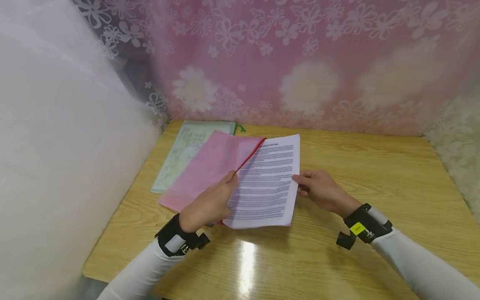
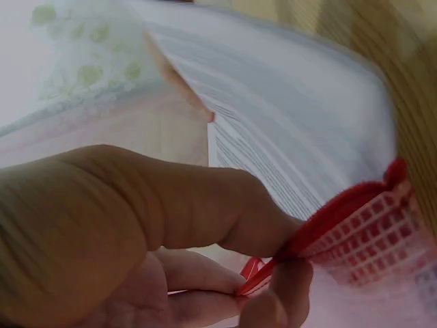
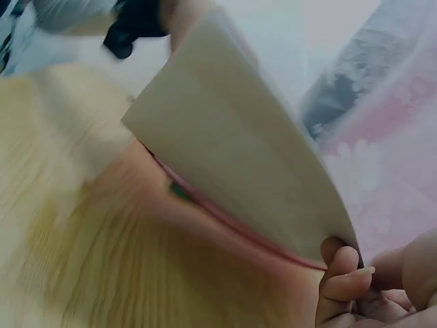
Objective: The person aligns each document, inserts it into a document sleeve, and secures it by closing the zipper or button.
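A pink zip pouch (image 1: 204,168) with a red zipper edge (image 1: 252,154) lies tilted over the left half of the table. My left hand (image 1: 211,204) pinches that edge between thumb and fingers; in the left wrist view, the red zipper (image 2: 341,212) borders a mesh-patterned side. Printed sheets (image 1: 268,187) stick out of the pouch's mouth to the right, their left part hidden inside it. Thumb and fingers of my right hand (image 1: 324,189) pinch the right edge of the sheets. From the right wrist, the plain back of the sheets (image 3: 225,137) is seen raised above the table.
A pale green zip pouch (image 1: 183,146) with papers inside lies partly under the pink one, a green pull (image 1: 241,128) at its corner. The wooden table (image 1: 375,175) meets a pink floral curtain (image 1: 262,83) at the back and a white sheet (image 1: 67,137) on the left.
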The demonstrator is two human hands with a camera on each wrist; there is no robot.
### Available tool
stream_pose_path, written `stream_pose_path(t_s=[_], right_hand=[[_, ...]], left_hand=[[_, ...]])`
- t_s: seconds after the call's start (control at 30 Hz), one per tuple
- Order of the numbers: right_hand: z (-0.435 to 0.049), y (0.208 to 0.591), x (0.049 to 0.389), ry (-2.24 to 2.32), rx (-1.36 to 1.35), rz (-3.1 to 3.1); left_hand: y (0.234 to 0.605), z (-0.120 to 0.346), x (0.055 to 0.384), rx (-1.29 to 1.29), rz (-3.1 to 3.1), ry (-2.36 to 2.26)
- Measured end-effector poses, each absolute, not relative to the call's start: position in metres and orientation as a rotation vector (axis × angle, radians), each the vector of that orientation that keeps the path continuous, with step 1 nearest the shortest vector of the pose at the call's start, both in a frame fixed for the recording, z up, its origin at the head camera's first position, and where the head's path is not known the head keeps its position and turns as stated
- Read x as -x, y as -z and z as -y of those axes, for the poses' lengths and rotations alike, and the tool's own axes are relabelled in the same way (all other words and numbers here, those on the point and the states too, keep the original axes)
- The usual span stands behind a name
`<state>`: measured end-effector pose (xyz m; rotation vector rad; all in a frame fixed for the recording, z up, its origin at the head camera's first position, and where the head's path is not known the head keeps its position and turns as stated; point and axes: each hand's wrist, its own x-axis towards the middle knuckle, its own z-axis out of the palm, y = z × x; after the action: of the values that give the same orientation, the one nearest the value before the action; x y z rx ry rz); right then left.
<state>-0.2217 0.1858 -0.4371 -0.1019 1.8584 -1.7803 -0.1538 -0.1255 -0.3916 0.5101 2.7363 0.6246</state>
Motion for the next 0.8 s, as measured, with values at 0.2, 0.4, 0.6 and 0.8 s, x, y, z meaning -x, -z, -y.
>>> stream_pose_path(t_s=[0.2, 0.4, 0.6, 0.8], right_hand=[[-0.188, 0.437, 0.224, 1.732, 0.061, -1.847], [-0.183, 0.450, 0.222, 1.429, 0.106, -1.997], [-0.186, 0.450, 0.222, 1.511, 0.131, -1.910], [-0.191, 0.440, 0.225, 1.799, 0.041, -1.638]], left_hand=[[0.391, 0.131, 0.155, -0.463, -2.717, -0.560], [0.391, 0.134, 0.155, -0.441, -2.689, -0.620], [0.391, 0.139, 0.160, -0.477, -2.663, -0.654], [0.387, 0.148, 0.163, -0.601, -2.728, -0.574]])
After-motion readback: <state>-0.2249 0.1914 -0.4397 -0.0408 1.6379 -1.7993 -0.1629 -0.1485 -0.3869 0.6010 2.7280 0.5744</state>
